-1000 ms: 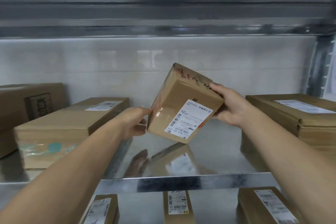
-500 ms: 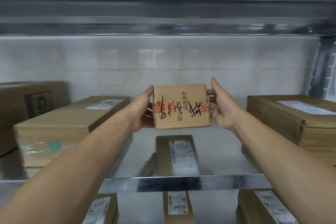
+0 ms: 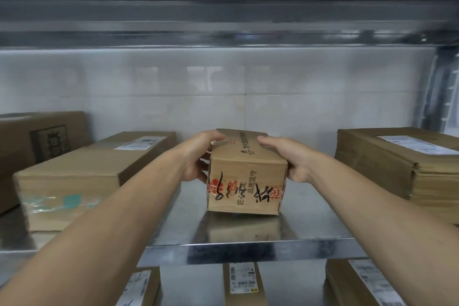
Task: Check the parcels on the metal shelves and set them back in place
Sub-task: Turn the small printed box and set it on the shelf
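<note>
Parcel [image 3: 244, 181] seems to rest on the shelf [image 3: 248, 253], middle, near edge; your left hand [image 3: 198, 156] and right hand [image 3: 290, 159] clasp its sides. Stiff cardboard, I judge it light: hold the side walls, off the slick tape [image 3: 224, 187].

Small parcel [image 3: 244, 181] is stood mid-deck on the metal shelf [image 3: 248, 253], one end turned to the front edge. It is held at its sides, left hand [image 3: 198, 156] at 9 o'clock and right hand [image 3: 290, 159] at 3 o'clock.

Long parcel [image 3: 82, 169] is laid further out at 9 o'clock, with a larger box [image 3: 37, 141] behind it at 10 o'clock. Flat stack [image 3: 397, 161] is placed at 3 o'clock, well apart. Wall [image 3: 248, 97] is at 12 o'clock.

Below, on the lower shelf [image 3: 196, 285], a middle parcel [image 3: 242, 283] is noted at 6 o'clock.
</note>
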Demonstrator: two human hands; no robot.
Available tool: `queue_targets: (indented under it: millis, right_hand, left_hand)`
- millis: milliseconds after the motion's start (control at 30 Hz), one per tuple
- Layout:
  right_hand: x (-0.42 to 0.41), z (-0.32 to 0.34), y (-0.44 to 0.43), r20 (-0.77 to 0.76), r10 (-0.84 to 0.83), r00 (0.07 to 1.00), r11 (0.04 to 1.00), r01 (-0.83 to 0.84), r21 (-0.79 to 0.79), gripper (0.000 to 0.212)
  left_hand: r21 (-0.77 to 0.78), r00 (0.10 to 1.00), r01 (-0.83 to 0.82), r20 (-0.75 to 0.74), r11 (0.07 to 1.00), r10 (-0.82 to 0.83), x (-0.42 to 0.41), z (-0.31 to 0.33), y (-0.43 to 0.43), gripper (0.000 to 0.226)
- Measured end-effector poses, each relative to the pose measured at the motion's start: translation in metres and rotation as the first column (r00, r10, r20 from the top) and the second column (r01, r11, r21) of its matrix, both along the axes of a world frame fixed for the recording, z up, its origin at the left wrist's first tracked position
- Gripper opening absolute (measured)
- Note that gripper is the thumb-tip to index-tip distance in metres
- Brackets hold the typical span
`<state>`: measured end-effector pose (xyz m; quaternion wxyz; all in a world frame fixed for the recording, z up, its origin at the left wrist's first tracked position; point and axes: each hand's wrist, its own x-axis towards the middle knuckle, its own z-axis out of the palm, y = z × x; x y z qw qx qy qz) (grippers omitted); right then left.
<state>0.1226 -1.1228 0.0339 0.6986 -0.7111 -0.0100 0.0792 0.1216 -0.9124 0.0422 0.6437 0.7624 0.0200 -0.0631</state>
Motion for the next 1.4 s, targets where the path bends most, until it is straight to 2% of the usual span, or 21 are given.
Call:
queue_targets:
  millis: [67, 267, 667, 967, 1267, 1400]
  right_hand:
    - [0.001, 0.001, 0.002, -0.018, 0.001, 1.000, 1.000, -0.001, -0.027, 0.018]
    - [0.001, 0.002, 0.006, -0.068, 0.004, 0.998, 0.990, -0.014, -0.142, 0.013]
    - [0.013, 0.003, 0.012, -0.061, -0.011, 0.998, 0.958, -0.007, -0.286, 0.014]
    - [0.010, 0.005, 0.012, -0.031, -0.018, 0.999, 0.937, 0.006, -0.350, 0.011]
    - [0.008, 0.005, 0.010, -0.024, -0.027, 0.999, 0.955, 0.019, -0.297, 0.013]
    - [0.009, 0.003, 0.010, -0.035, -0.052, 0.998, 0.977, 0.044, -0.208, 0.011]
  left_hand:
    - [0.006, 0.998, 0.051, -0.041, 0.999, -0.051, 0.005, -0.002, -0.001, 0.046]
    - [0.003, 0.992, 0.106, -0.071, 0.994, -0.106, 0.007, -0.012, -0.007, 0.024]
    - [-0.053, 0.986, 0.101, -0.132, 0.994, -0.107, 0.022, -0.019, -0.005, 0.025]
    - [-0.026, 0.984, 0.085, -0.152, 0.996, -0.088, 0.023, -0.021, -0.006, 0.022]
    - [0.015, 0.991, 0.055, -0.127, 0.998, -0.052, 0.016, -0.019, -0.008, 0.026]
    - [-0.010, 0.993, 0.024, -0.116, 1.000, -0.025, 0.009, -0.020, -0.003, 0.048]
